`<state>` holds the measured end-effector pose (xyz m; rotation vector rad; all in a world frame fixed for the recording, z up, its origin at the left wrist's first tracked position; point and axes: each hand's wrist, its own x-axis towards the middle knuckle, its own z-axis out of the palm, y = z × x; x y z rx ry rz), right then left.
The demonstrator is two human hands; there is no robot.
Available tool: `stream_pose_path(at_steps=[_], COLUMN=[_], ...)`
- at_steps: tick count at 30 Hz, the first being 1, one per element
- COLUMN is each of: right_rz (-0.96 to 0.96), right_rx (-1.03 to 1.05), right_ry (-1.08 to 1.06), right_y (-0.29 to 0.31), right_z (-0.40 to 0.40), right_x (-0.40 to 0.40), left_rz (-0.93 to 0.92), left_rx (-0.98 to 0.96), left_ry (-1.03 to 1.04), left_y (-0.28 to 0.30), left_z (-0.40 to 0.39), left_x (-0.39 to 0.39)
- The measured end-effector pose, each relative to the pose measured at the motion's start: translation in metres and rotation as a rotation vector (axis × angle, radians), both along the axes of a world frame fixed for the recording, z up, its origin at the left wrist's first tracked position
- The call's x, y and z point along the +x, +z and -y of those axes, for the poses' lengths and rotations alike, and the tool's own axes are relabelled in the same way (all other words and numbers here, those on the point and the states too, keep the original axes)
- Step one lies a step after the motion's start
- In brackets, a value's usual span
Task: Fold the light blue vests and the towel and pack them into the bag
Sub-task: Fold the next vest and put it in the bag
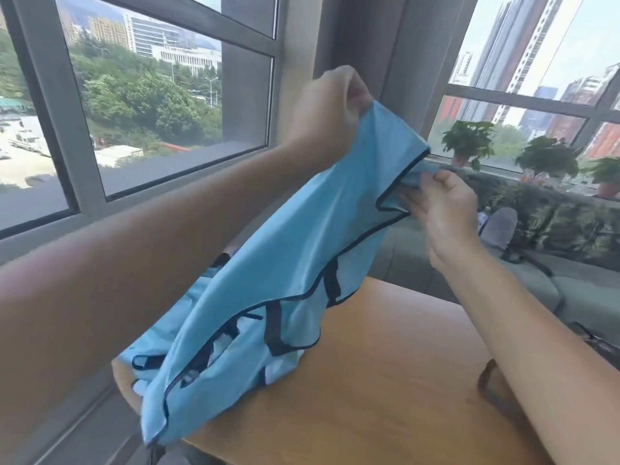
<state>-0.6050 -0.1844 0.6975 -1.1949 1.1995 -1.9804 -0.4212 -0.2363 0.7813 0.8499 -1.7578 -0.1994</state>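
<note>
Both hands are up in the air with one light blue vest stretched between them. My left hand is raised highest, fingers curled and pinching the top edge of the fabric. My right hand sits a bit lower and further right, thumb and fingers pinching the dark-trimmed strap part near the neck opening. The vest hangs down at a slant toward me, and its bottom end drapes onto the near left corner of the wooden table.

More light blue fabric with the same dark trim lies bunched on the table behind the hanging one; can't tell how many pieces that is. Past the table there's a grey sofa, and potted plants line the windowsill on the right.
</note>
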Motion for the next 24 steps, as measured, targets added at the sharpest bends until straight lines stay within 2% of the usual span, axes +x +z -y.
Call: stream_pose_path(at_steps=[5,7,9,11,13,16,20,22,24], right_rz=[0.064,-0.022,-0.187,-0.299,-0.31,-0.39,-0.522,-0.662,-0.765], right_rx=[-0.189,-0.135,0.031,0.269,0.487,0.72,0.955,1.034,1.09], right_ry=[0.0,-0.019,-0.069,-0.104,-0.094,-0.128,-0.054,0.002,0.075], right_y=[0.031,0.023,-0.005,-0.055,-0.113,-0.188,-0.252,-0.27,-0.285], right_z=[-0.008,-0.018,-0.024,-0.027,-0.033,-0.055,-0.085,-0.095,-0.102], right_x=[-0.056,-0.068,-0.08,-0.094,-0.105,-0.109,-0.104,-0.105,-0.105], left_rz=[-0.303,-0.287,-0.208,-0.025,0.187,0.486,1.111,1.269,1.314], left_rx=[0.205,0.292,0.384,0.376,0.423,0.509,0.453,0.49,0.523], left_ry=[-0.44,-0.597,-0.667,-0.546,-0.4,-0.274,-0.1,-0.044,0.012], left_y=[0.029,0.013,-0.021,-0.068,-0.128,-0.227,-0.333,-0.365,-0.386], left_z=[-0.018,-0.025,-0.02,-0.01,0.001,0.005,0.006,0.004,0.007], left_x=[-0.063,-0.075,-0.082,-0.08,-0.071,-0.044,-0.003,0.022,0.05])
